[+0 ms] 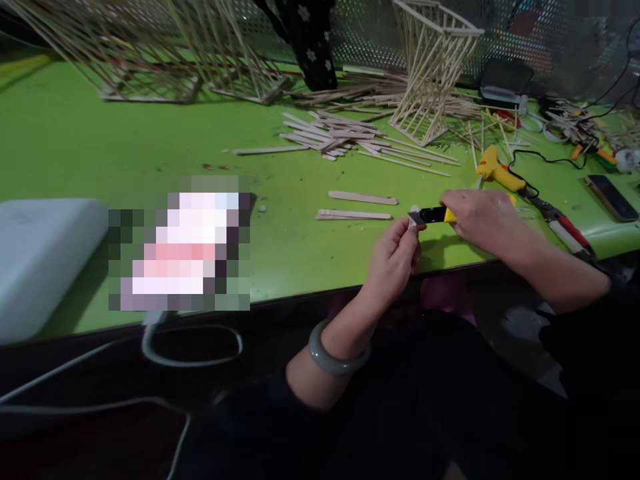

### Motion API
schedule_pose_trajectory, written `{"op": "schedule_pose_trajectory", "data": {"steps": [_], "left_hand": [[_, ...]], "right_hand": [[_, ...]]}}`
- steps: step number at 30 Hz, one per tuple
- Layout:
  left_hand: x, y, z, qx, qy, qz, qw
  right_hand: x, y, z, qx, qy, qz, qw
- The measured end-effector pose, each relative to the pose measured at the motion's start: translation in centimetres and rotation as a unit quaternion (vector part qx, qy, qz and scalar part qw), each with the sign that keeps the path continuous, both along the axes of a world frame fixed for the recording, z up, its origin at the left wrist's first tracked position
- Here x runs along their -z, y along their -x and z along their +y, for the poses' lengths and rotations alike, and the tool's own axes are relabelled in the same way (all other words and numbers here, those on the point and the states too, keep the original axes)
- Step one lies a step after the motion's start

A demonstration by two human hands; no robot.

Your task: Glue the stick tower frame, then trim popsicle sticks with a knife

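My right hand is wrapped round a utility knife with a yellow handle and a dark front part. Its blade points left and meets a short piece of craft stick, pinched upright between the thumb and fingers of my left hand. Most of that piece is hidden by my fingers. Both hands are above the front edge of the green table. To the left of them lie a flat craft stick and, nearer me, a pair of overlapping craft sticks.
A pile of craft sticks lies behind my hands, near a twisted stick tower. At right are a yellow glue gun, red-handled pliers and a phone. A blurred-out device and a white box occupy the left.
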State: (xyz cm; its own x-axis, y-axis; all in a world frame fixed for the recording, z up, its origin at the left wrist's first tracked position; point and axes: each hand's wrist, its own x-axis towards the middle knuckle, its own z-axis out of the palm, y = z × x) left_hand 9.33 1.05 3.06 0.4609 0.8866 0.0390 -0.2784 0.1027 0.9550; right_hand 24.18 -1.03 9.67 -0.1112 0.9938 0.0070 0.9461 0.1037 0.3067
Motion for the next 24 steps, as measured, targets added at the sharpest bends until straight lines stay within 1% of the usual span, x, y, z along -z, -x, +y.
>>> {"op": "schedule_pose_trajectory", "data": {"steps": [2,5,7,9,11,12,15,17,20,24], "left_hand": [[0.0,0.0,0.0,-0.002,0.011,-0.001,1.0],[0.2,0.2,-0.1,0.01,-0.001,-0.001,1.0],[0.3,0.4,-0.2,0.022,-0.008,-0.006,1.0],[0.4,0.4,-0.1,0.025,-0.003,-0.007,1.0],[0.4,0.3,0.0,0.016,0.002,-0.007,1.0],[0.4,0.2,0.1,0.012,-0.002,-0.005,1.0],[0.4,0.1,0.1,0.0,-0.034,0.0,0.999],[0.5,0.2,0.1,-0.007,-0.056,0.015,0.998],[0.4,0.3,0.0,-0.004,-0.061,0.033,0.998],[0.2,0.2,0.0,0.016,-0.035,0.028,0.999]], "right_hand": [[0.0,-0.3,0.4,0.007,0.007,0.007,1.0],[-0.4,-1.8,1.2,0.06,0.012,0.02,0.998],[-0.7,-3.1,1.5,0.106,-0.002,0.016,0.994],[-1.0,-3.6,1.2,0.125,-0.025,0.01,0.992],[-1.1,-3.1,0.5,0.112,-0.022,0.012,0.993],[-1.2,-2.6,0.0,0.097,-0.007,0.016,0.995],[-1.0,-0.5,-1.1,0.039,0.046,0.021,0.998],[-0.8,0.3,-1.3,0.012,0.049,0.018,0.999],[-0.5,0.2,-0.8,0.004,0.032,0.009,0.999],[-0.4,-0.4,-0.1,0.015,0.028,-0.002,1.0]]}}
